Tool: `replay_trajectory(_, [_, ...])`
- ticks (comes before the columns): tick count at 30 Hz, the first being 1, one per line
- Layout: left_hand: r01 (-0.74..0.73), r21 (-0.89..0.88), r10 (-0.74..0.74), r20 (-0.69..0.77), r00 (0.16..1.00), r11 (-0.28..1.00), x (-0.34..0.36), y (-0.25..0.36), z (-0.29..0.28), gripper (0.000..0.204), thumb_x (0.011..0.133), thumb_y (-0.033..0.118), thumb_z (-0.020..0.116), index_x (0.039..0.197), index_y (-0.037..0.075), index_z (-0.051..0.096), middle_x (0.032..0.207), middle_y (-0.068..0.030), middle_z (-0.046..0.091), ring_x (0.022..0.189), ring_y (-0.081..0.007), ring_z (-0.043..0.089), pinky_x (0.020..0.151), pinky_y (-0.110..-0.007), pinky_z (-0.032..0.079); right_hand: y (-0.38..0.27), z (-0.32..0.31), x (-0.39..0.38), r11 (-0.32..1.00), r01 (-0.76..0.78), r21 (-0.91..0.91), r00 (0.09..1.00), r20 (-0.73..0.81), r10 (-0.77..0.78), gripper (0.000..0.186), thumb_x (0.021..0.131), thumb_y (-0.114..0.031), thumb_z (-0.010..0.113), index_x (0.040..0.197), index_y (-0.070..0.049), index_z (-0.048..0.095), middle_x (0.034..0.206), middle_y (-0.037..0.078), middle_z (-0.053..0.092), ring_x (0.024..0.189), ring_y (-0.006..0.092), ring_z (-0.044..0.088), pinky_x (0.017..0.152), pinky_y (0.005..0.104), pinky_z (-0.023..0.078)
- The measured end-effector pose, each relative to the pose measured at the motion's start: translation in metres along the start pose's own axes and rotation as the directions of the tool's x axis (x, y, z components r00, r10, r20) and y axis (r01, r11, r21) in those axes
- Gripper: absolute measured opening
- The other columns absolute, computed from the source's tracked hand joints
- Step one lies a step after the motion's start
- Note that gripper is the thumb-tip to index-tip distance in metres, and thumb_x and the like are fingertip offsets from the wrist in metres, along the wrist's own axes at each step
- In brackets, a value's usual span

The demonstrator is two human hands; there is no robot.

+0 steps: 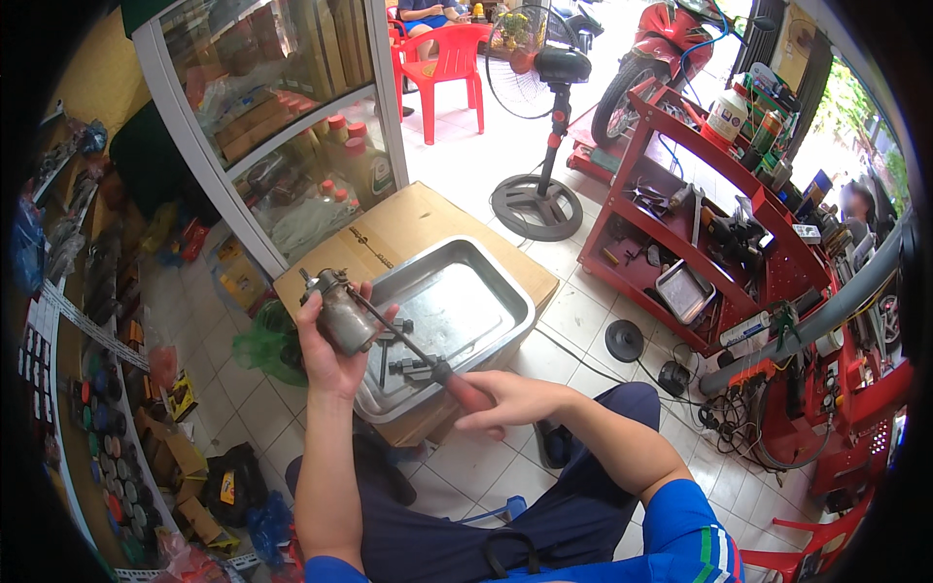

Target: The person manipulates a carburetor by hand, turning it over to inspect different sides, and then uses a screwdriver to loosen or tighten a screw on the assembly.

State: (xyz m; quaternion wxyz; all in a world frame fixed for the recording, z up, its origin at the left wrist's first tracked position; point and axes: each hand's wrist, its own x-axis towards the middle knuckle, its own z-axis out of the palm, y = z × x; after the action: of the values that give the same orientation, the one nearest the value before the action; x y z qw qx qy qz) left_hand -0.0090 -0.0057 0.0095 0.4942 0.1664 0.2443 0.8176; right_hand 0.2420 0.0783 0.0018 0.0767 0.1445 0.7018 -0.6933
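Observation:
My left hand (333, 360) is closed round a starter motor (344, 316), a worn grey metal cylinder with a darker fitted end pointing up. In my right hand (515, 398) is a screwdriver (467, 391) with a red handle and a long dark shaft. Its shaft slants up and left to the motor's upper end; the exact contact of the tip is too small to make out. Both hands are above a shiny metal tray (520, 282). Dark metal parts (416, 368) lie inside the tray's near left side, partly behind the screwdriver.
The tray rests on a cardboard box (418, 209). A glass cabinet (209, 160) stands at the back left, a fan (549, 180) beyond the box. On the right are a red tool cart (632, 126) and cables on the tiled floor. Shelves (92, 330) line the left.

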Motion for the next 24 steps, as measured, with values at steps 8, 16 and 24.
replay_trajectory(8, [-0.004, -0.041, 0.004, 0.003, 1.0, 0.999, 0.001, 0.002, -0.002, 0.046, 0.093, 0.046, 0.057, 0.116, 0.006, 0.061, 0.112, -0.0081, 0.065, 0.117, -0.0203, 0.059, 0.102, -0.058, 0.047, 0.027, 0.012, 0.014, 0.943, 0.26, -0.208, 0.945, -0.145, -0.292, 0.053, 0.088, -0.037, 0.075, 0.122, -0.002, 0.052, 0.089, 0.006, 0.063, 0.071, 0.0124, 0.064, 0.062, 0.0257, 0.053])
replay_trajectory(16, [0.012, -0.008, -0.012, 0.033, 0.999, 1.0, 0.0, 0.001, -0.005, 0.044, 0.092, 0.044, 0.058, 0.117, 0.008, 0.062, 0.115, -0.0087, 0.066, 0.123, -0.0221, 0.057, 0.103, -0.06, 0.045, -0.003, 0.019, 0.009, 0.996, -0.081, -0.026, 0.994, -0.075, 0.079, 0.044, 0.09, -0.039, 0.073, 0.11, -0.004, 0.055, 0.081, 0.003, 0.062, 0.064, 0.0098, 0.059, 0.055, 0.0235, 0.048])
replay_trajectory(24, [0.003, -0.024, -0.003, 0.02, 1.0, 1.0, 0.0, 0.001, -0.002, 0.044, 0.092, 0.044, 0.059, 0.118, 0.008, 0.061, 0.116, -0.0091, 0.066, 0.125, -0.0238, 0.055, 0.103, -0.06, 0.045, 0.005, 0.009, 0.002, 0.989, 0.15, 0.0, 0.988, -0.02, -0.15, 0.045, 0.091, -0.037, 0.073, 0.11, -0.004, 0.051, 0.079, 0.001, 0.059, 0.063, 0.0091, 0.059, 0.052, 0.0249, 0.048])
